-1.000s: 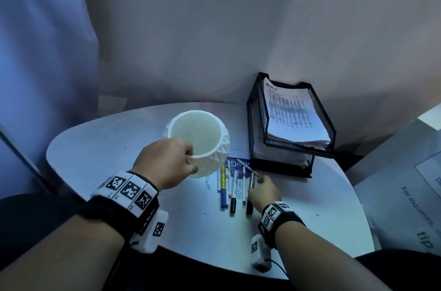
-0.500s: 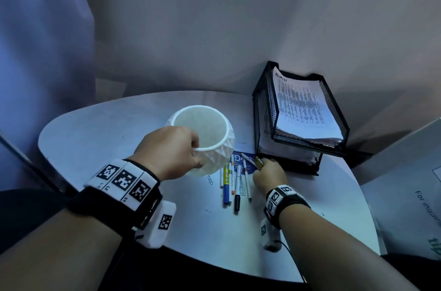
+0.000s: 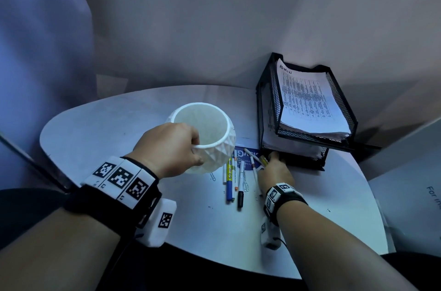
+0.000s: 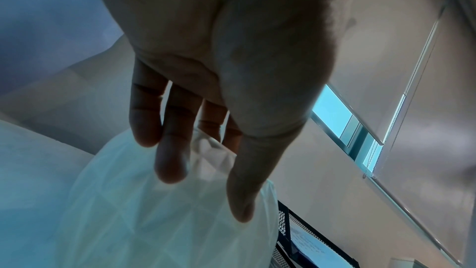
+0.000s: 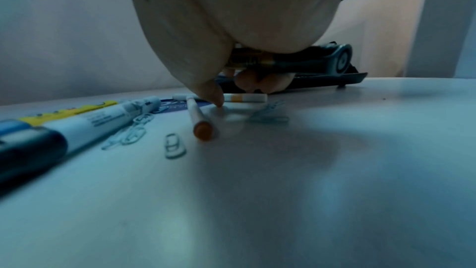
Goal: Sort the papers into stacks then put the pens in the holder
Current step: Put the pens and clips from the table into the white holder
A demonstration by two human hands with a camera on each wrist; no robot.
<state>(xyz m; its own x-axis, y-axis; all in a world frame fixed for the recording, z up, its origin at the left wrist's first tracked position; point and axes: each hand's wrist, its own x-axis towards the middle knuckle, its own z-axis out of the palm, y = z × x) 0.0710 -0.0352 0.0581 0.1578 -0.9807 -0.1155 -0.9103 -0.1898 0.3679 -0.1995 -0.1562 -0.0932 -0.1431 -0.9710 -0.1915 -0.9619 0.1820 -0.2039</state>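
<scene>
A white round table (image 3: 95,128) stands against grey walls. Left of the black mesh paper tray (image 3: 307,109), the left hand (image 3: 169,147) grips the rim of the white faceted holder (image 3: 214,147); pens (image 3: 229,179) lie below it. The left wrist view shows fingers (image 4: 170,150) curled over that rim. In the right wrist view, the right hand (image 5: 231,27) clutches a dark pen (image 5: 296,62) by the tray, above paper clips (image 5: 175,146).

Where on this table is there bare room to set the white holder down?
Bare tabletop lies left of the holder and near the front edge. It is crowded between the holder and the paper tray, where pens lie.
</scene>
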